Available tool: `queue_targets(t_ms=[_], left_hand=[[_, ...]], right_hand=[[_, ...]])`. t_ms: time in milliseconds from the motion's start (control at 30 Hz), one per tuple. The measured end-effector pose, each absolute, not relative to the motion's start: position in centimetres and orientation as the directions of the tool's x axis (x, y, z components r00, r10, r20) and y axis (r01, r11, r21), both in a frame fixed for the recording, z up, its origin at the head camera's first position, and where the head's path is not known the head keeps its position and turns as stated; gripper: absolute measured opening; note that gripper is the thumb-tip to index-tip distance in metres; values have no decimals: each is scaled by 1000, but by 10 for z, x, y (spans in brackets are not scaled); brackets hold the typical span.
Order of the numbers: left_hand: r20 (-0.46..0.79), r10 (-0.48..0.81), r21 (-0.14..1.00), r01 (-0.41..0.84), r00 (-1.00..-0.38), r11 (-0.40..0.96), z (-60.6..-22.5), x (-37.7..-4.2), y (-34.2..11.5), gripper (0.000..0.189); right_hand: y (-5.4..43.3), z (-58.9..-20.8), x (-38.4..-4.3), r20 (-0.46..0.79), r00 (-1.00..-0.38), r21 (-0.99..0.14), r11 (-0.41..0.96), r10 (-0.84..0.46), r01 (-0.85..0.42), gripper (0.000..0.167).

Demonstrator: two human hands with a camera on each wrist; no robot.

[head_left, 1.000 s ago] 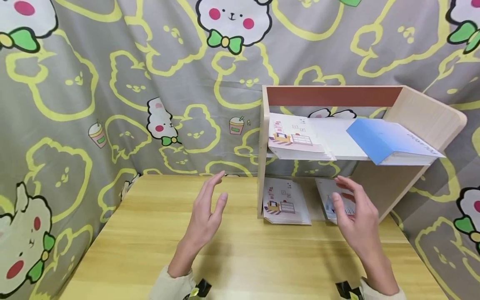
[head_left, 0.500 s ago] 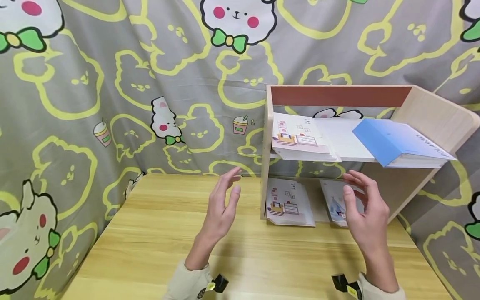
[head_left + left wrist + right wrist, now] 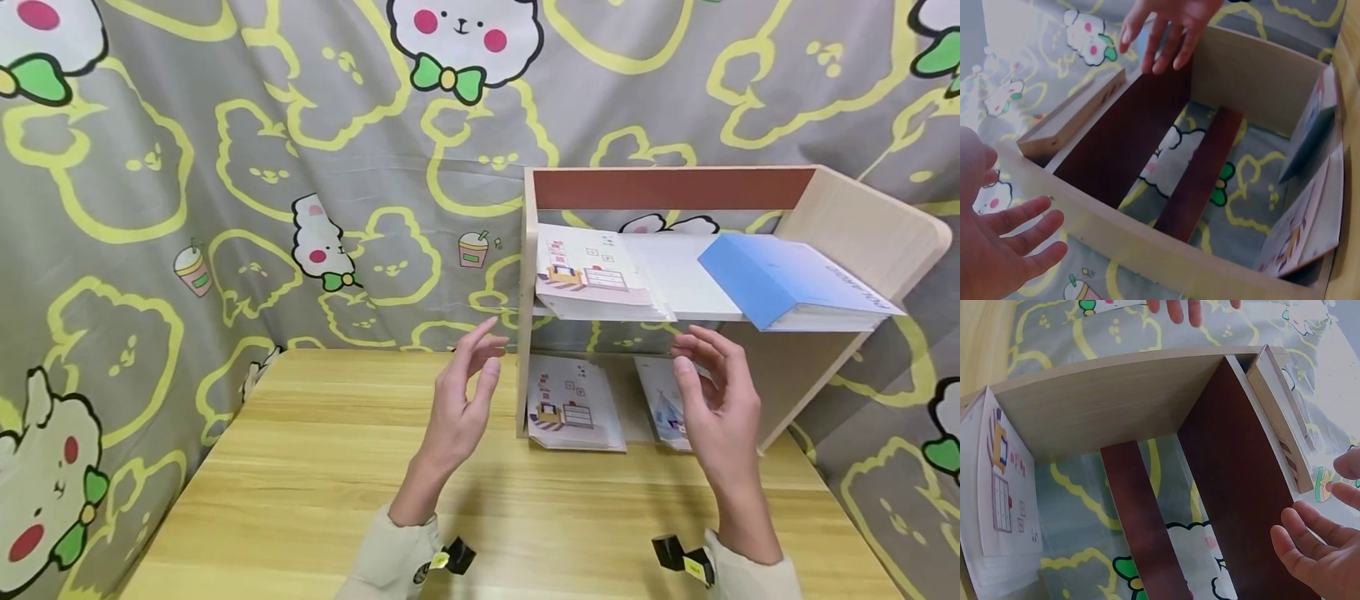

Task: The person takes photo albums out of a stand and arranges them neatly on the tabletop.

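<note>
Shelf (image 3: 873,229) on counter (image 3: 300,475): white book (image 3: 592,271), blue book (image 3: 795,279) above; left picture book (image 3: 573,404), right picture book (image 3: 662,404) below. Left grip (image 3: 459,400) near shelf's left side, right grip (image 3: 718,408) before right picture book; both loosely spread, nothing held. Patterned curtain (image 3: 247,175) behind.

wood shelf (image 3: 873,225) upright, two tiers; blue book (image 3: 802,283) flat top right; white illustrated books (image 3: 573,408) flat, both tiers

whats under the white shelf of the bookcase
Two books show there: the left book, with a furniture picture, and the right book, whose right part the right hand covers in the head view. Anything beneath either book is hidden.
</note>
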State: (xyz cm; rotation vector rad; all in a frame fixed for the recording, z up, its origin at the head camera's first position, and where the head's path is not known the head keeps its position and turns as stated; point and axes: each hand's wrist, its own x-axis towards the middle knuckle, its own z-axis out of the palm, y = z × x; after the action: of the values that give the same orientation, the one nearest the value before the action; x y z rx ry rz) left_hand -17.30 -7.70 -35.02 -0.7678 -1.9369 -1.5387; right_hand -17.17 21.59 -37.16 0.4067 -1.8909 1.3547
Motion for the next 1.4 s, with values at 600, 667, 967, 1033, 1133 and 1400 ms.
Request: queue_targets(t_ms=[600,667,967,1033,1133,1400], left_hand=[[677,88,720,683,-730,123,-329,-179,-59,40],[676,85,721,681,-732,127,-327,-179,-57,40],[655,102,738,662,-749,128,-334,-197,-49,42],[645,103,746,653,-757,133,-339,-205,-47,43],[630,98,757,637,-771,142,-343,-212,-45,42],[603,107,772,612,-790,171,-337,-213,-41,42]], right_hand=[[205,-364,-186,706,-687,-703,278,169,-654,40],[204,-362,-187,705,-688,-705,274,170,-654,40],[200,-354,-189,685,-709,-720,307,168,-623,41],[200,-352,-191,672,-720,-735,276,174,-619,40],[199,-349,-194,639,-747,-768,200,182,-608,39],[194,-346,-197,569,-795,-818,43,211,-574,39]])
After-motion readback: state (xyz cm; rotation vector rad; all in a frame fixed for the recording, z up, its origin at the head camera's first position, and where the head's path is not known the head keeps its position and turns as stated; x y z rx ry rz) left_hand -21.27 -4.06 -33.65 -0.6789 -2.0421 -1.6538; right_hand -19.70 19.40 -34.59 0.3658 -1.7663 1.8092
